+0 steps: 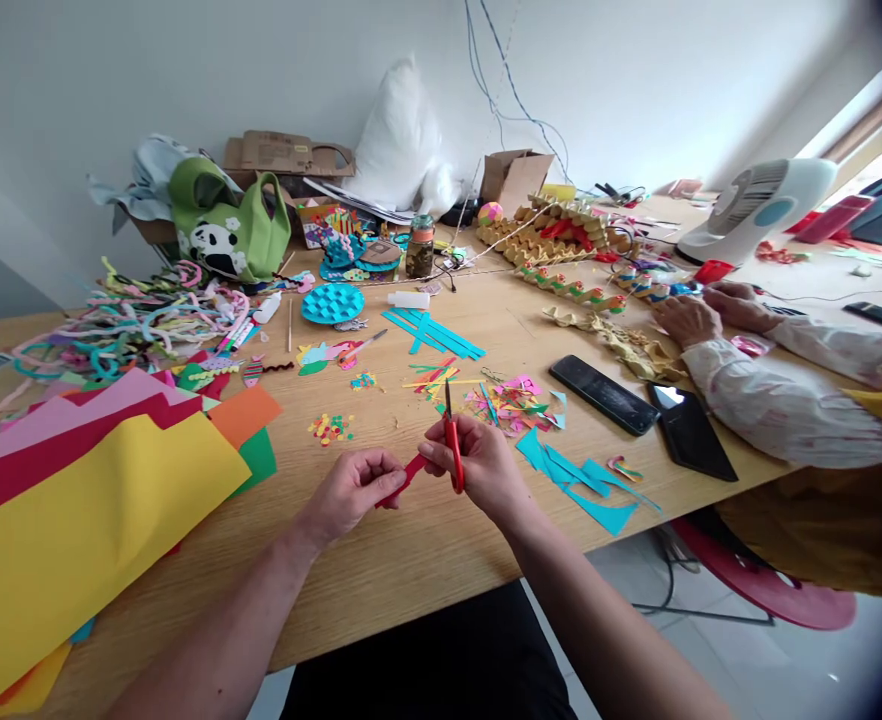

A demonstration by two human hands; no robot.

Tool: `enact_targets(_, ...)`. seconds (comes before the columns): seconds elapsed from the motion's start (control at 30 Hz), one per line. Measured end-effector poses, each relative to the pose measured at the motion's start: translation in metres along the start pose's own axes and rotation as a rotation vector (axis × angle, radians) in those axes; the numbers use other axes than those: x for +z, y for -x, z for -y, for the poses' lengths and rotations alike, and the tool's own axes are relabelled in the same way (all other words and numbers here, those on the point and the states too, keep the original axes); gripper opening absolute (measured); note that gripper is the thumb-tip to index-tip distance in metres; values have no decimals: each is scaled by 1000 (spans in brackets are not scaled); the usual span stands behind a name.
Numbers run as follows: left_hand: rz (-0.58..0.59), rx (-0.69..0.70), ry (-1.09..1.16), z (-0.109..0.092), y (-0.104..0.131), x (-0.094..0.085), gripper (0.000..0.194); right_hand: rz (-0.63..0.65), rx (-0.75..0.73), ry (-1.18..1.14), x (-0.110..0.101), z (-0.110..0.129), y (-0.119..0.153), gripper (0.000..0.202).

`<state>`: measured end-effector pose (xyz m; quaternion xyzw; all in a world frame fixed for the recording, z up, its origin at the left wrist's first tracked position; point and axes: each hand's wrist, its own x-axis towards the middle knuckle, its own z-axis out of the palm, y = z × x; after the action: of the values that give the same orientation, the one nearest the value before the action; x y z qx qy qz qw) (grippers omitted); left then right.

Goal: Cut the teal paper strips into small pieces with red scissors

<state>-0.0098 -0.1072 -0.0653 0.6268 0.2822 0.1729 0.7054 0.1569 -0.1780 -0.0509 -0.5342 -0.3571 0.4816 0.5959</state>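
Note:
Near the table's front edge, my left hand [355, 492] is closed on one end of a small red paper strip [409, 474]. My right hand [473, 462] holds red-handled scissors [452, 440], blades pointing up and away, and its fingertips touch the strip's other end. Just beyond my hands lie thin paper strips [435, 378] and a heap of coloured scraps [520, 400]. Small round paper dots [331, 429] are left of them. Blue paper pieces [598, 500] lie right of my right hand.
Stacked coloured sheets [111, 510] cover the table's left side. Pipe cleaners [133, 320] and a green bag [231, 230] stand behind. On the right are a phone [604, 394], a dark tablet [690, 432], a white fan [756, 210] and another person's hands [692, 318].

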Motion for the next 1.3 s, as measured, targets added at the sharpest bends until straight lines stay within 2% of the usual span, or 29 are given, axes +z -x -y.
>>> enact_targets(0.3,48,-24,-36,6,-2,1,22,-39,30,122,-5,-2,0,35)
enact_targets(0.47,22,-14,-56,4,-1,2,21,-102,-38,261,-14,-2,1,34)
enact_targets(0.53,-21,-8,-68,6,-1,1,23,-197,-118,435,-32,3,4,32)
enact_targets(0.63,-100,13,-95,14,-4,0,23,-392,-199,798,-75,14,14,26)
enact_targets(0.7,-149,39,-148,20,-7,0,24,-508,-206,1027,-108,20,25,23)
enact_targets(0.77,-185,54,-181,24,-9,0,24,-579,-139,1232,-137,22,35,20)
enact_targets(0.83,-220,41,-196,25,-10,0,24,-548,-50,1376,-158,18,44,16)
enact_targets(0.93,-254,20,-203,24,-10,3,24,-417,35,1475,-174,7,52,15)
enact_targets(1.13,-254,22,-232,25,-12,9,26,-351,2,1504,-179,-7,54,11)
enact_targets(1.3,-250,9,-224,25,-12,11,26,-289,72,1495,-182,-5,50,10)
